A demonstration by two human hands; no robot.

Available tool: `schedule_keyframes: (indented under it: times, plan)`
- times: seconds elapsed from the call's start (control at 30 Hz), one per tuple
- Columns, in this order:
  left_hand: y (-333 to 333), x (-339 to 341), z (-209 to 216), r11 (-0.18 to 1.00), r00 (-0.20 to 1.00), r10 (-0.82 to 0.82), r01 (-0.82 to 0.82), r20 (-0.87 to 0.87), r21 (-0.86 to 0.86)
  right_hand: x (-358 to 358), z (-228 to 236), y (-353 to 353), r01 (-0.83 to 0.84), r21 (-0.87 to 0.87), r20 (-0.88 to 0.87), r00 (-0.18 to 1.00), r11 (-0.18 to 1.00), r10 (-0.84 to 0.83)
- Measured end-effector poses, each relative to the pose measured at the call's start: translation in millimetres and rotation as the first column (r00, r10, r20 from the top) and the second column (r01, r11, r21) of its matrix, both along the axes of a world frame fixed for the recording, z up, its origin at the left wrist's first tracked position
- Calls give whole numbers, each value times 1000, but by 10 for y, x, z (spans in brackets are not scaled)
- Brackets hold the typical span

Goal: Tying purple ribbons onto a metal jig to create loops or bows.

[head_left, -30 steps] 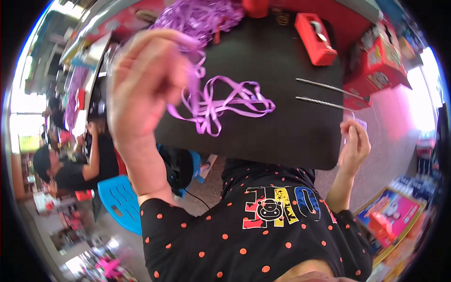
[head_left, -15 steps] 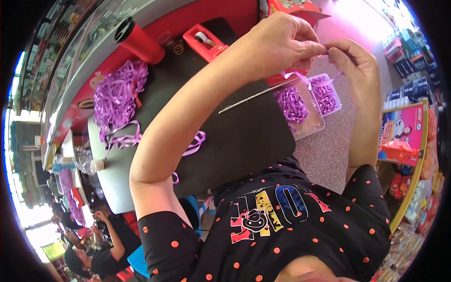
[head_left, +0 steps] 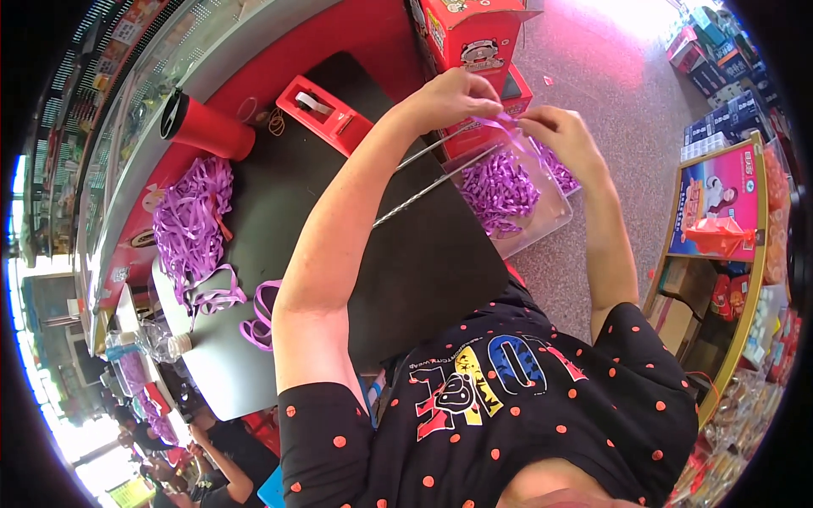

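Note:
Beyond the table's far right corner, my left hand [head_left: 453, 97] and my right hand [head_left: 563, 140] are raised close together. A strip of purple ribbon [head_left: 501, 125] runs between their fingertips. Both hands are closed in a pinch on it. Under them, a clear plastic box [head_left: 549, 222] holds many short folded purple ribbon pieces [head_left: 500, 190]. A second box of such pieces, partly covered, sits just behind it. Two thin metal rods lie below my left forearm: a twisted one [head_left: 423, 191] and another [head_left: 434, 146] whose far end reaches near my left hand.
A heap of long purple ribbon [head_left: 193, 220] lies on the dark table [head_left: 406, 279], with a red tumbler [head_left: 207, 127] and red tape dispenser [head_left: 326, 114] behind. Red boxes [head_left: 474, 38] stand at the far edge. Shelves [head_left: 720, 279] line the right; other people [head_left: 220, 457] sit lower left.
My hands have drawn slightly apart and show lower in the picture, with more ribbon visible between them. The view has shifted, and a second rod now shows beneath my left forearm.

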State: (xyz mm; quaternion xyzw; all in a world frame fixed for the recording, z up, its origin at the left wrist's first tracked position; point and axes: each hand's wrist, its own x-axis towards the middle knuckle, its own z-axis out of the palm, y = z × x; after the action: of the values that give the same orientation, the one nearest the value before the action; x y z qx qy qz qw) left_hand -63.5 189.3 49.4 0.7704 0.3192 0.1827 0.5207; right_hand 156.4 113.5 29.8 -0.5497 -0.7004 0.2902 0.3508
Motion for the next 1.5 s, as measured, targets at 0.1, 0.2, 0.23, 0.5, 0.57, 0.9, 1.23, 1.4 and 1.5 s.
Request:
schedule_keyframes:
  times: [0.1,0.2,0.23,0.5,0.57,0.9,1.23,1.4,1.5]
  plan:
    - [-3,-124,-113,993,976,97,-81,-193,90,-106,-330,122,-244,-385,-441,896,890,56]
    - [-33,-277,-200,983,953,164,-135,-255,125,-271,-619,204,-393,-427,-660,751,814,17]
    - [-43,-328,-226,983,952,165,-137,-257,123,-344,-672,194,-404,-433,-711,703,806,-30]
    - [-336,-432,-269,681,896,436,-272,-79,680,-633,-900,116,-427,-403,-815,569,809,-105]
    - [-469,-395,-283,642,850,527,-376,-28,668,-648,-920,128,-422,-407,-806,583,810,-101]
    - [-802,-258,-422,590,734,679,-548,3,593,-732,-851,76,-420,-390,-819,566,819,-99]
    - [-836,-273,-474,577,701,712,-612,34,541,-672,-690,192,-246,-242,-509,856,938,93]
    - [-841,-281,-467,593,708,706,-605,19,530,-637,-684,248,-412,-387,-528,832,825,168]
    - [-839,-273,-456,588,708,706,-598,17,545,-641,-760,267,-437,-326,-589,788,838,182]
